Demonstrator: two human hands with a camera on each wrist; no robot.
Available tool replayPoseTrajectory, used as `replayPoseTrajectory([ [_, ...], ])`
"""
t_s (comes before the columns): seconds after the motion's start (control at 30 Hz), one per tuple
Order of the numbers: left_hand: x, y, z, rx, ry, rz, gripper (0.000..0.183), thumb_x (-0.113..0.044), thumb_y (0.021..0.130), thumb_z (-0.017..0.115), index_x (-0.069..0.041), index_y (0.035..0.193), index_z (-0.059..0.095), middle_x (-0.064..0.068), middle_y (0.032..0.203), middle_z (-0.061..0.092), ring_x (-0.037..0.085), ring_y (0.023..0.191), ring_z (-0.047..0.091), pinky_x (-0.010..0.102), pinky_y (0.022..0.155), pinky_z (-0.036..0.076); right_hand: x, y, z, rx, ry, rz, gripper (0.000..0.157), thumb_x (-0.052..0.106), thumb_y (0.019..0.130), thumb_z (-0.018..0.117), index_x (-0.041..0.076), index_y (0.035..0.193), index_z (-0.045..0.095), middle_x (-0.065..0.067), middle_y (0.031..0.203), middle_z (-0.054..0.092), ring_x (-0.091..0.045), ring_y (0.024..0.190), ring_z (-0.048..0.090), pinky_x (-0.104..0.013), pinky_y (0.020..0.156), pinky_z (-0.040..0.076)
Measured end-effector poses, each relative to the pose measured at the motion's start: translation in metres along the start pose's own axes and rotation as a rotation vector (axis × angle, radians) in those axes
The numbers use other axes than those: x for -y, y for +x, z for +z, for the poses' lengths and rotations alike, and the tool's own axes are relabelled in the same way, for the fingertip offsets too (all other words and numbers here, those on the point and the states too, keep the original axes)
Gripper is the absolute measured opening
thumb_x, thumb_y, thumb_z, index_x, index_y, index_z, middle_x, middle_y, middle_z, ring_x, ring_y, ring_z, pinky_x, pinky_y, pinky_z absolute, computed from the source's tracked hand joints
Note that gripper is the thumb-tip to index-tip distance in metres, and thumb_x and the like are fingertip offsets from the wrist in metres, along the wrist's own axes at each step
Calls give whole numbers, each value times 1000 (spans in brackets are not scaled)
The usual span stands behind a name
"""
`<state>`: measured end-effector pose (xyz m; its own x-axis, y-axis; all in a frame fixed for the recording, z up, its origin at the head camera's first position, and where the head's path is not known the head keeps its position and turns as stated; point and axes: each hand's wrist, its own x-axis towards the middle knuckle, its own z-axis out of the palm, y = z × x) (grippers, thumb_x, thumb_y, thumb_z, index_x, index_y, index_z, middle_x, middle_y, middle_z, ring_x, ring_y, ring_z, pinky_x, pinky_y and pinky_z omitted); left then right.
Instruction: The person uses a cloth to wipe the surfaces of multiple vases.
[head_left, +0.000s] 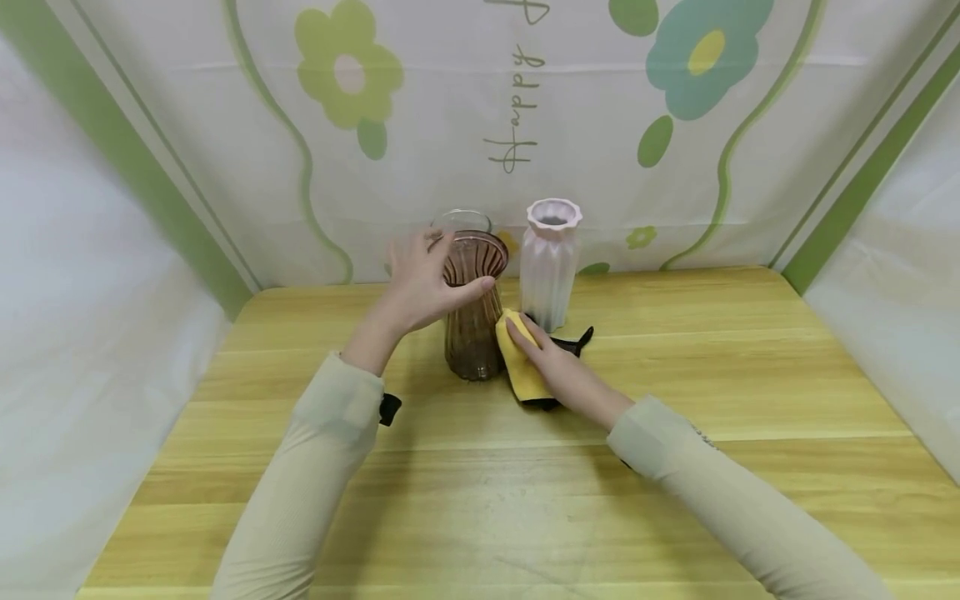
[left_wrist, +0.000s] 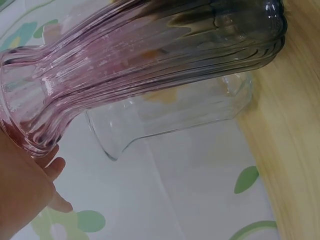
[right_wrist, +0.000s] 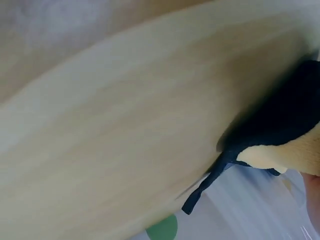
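A ribbed glass vase, pinkish at the flared top and smoky dark toward its base, stands upright on the wooden table. At its rim is my left hand, the thumb stretched across the front of the neck and the other fingers spread by the rim's left side. In the left wrist view, fingertips show just beside the glass vase's rim. My right hand grips a cloth, yellow on one face and black on the other, close against the vase's lower right side. A black loop sticks out from the cloth.
Behind the tinted vase stands a clear glass vase, mostly hidden in the head view. A white pleated vase with a pink scalloped rim stands to the right. A flower-printed curtain hangs along the wooden table's back edge.
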<state>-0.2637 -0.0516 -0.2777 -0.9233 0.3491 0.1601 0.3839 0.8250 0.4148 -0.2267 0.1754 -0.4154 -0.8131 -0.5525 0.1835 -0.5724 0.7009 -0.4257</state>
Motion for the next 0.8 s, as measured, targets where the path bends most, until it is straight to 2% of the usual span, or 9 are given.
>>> replayPoseTrajectory([
  [0.07,0,-1,1,-14,3,-12,93,-64,83,56,-11,152,24,17,154,23,30,145,17,63,115,-10,-1,-1,1,-2,17,-7,75,-5,99,37,31,155,1,-9,163,3,-45,129,45,-54,98,46],
  [0.13,0,-1,2,-22,15,-19,92,-64,83,56,-11,152,26,17,153,25,30,144,18,63,115,-10,0,0,1,-53,4,-41,74,-6,98,40,25,155,6,-14,162,8,-44,121,53,-48,91,51],
  [0.2,0,-1,1,-21,24,-20,92,-63,83,57,-9,151,26,18,153,26,31,144,19,63,115,-12,3,3,1,-135,-24,-83,70,-5,96,44,17,155,13,-19,159,17,-41,102,63,-41,79,55],
  [0.3,-1,-1,-2,-8,40,-23,93,-61,83,58,-6,151,27,17,154,27,31,145,20,63,115,-12,11,11,-3,-283,-60,-147,63,-6,94,50,4,151,25,-27,152,28,-34,80,64,-31,61,53],
  [0.43,-2,0,-5,24,48,-2,92,-58,85,57,-3,150,26,16,155,27,33,145,21,66,113,-12,20,23,-11,-416,-30,-189,58,-7,92,51,-4,146,31,-31,148,32,-41,109,59,-35,77,58],
  [0.5,-1,1,-6,41,34,18,90,-56,86,56,-1,150,25,16,156,26,34,146,20,65,113,-13,22,26,-13,-431,-11,-193,57,-8,92,50,-6,146,30,-31,148,31,-44,128,46,-40,88,55],
  [0.6,0,1,-7,68,8,38,89,-52,86,55,0,151,22,16,158,21,36,147,16,64,113,-15,24,27,-15,-401,-7,-183,57,-7,93,49,-7,146,29,-31,149,28,-45,132,42,-40,90,54],
  [0.7,1,1,-7,82,6,41,91,-54,86,54,-2,152,19,15,159,18,36,148,12,63,113,-15,24,25,-14,-358,-30,-168,57,-6,94,50,-5,147,29,-32,150,27,-43,113,57,-31,71,58],
  [0.8,1,2,-6,76,5,39,93,-58,85,54,-4,152,18,13,159,18,34,149,12,64,114,-14,21,20,-12,-305,-47,-145,58,-4,95,50,-1,148,28,-31,151,26,-37,86,64,-24,53,48],
])
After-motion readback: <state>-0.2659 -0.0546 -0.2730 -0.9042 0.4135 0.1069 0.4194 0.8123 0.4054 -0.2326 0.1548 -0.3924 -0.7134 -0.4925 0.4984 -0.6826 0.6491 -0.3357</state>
